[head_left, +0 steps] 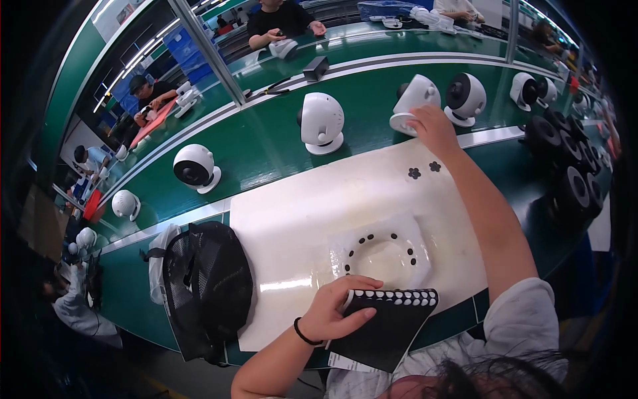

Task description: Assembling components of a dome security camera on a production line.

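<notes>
My right hand (435,128) reaches to the far side of the bench. Its fingers are closed on the round base of a white security camera (417,95), which is tilted over the green belt. Near the front edge, my left hand (337,311) grips the left end of a black sticker sheet (384,336). Rows of white round spots run along the sheet's folded upper edge. Just beyond it lies a translucent backing sheet (420,263) with several small black dots set in a ring. Two black flower-shaped pieces (415,173) lie on the white mat near my right forearm.
More white cameras stand along the green belt (259,143), including one (321,123) in the middle and another (464,100) beside my right hand. A black mesh bag (209,286) sits left of the white mat (286,219). Black round parts (573,189) are piled at right. Other people work beyond.
</notes>
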